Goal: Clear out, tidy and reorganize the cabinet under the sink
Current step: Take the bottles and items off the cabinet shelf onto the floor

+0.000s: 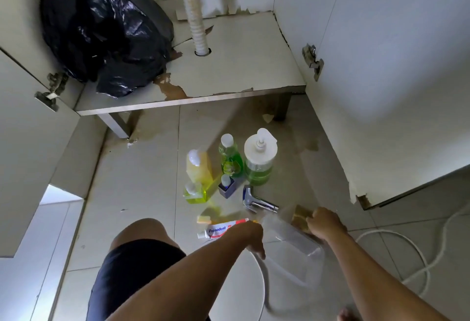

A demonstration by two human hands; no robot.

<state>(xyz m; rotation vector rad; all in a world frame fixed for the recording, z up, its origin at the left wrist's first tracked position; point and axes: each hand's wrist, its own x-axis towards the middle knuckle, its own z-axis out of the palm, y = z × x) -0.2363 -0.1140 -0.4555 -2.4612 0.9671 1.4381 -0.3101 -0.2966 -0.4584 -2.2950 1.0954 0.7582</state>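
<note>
at lower right your right hand (324, 221) grips a clear plastic bag (295, 244) over a sponge (301, 215); your left hand (250, 235) pinches the bag's edge.

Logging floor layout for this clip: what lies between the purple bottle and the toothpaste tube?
In the head view, only bare floor tile with a yellowish glow lies between the purple bottle and the toothpaste tube; a small yellow piece lies just left.

Dim, soft light — brightest at the lower left floor (58, 219). Wide-angle bending skews the cabinet doors (394, 79); the clear plastic bag (292, 244) is motion-blurred — glare glints on the black bag (101, 28).
</note>
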